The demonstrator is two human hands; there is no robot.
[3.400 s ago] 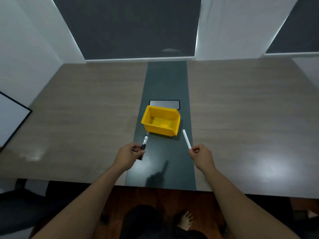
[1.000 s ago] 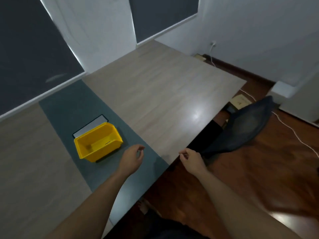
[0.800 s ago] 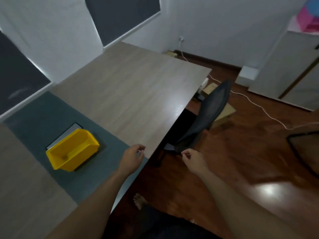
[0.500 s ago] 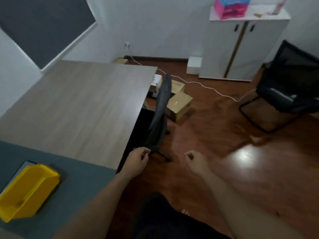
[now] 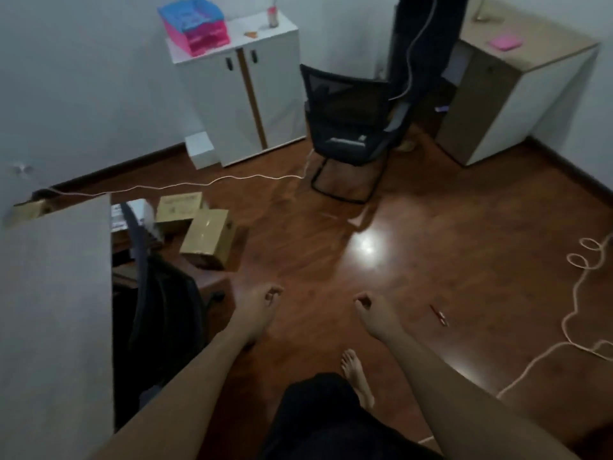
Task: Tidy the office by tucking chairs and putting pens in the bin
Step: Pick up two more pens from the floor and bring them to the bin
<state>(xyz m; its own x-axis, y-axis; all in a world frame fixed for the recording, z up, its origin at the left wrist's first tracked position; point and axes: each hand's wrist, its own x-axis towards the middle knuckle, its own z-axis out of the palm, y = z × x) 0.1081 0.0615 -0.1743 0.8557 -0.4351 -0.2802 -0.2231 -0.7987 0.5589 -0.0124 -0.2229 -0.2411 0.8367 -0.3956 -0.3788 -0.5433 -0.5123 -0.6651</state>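
While lying flat, pen (image 5: 439, 315) points away-left.

Chair (image 5: 159, 313) beside table (image 5: 56, 293)

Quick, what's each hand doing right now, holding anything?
Left hand: loosely curled, nothing visible in it.
Right hand: loosely curled, nothing visible in it.

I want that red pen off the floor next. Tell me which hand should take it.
Probably right. The red pen lies on the floor just right of the right hand, nothing between. The left hand is nearer the tucked chair and would have to cross over. Both hands look loosely curled, holding nothing visible.
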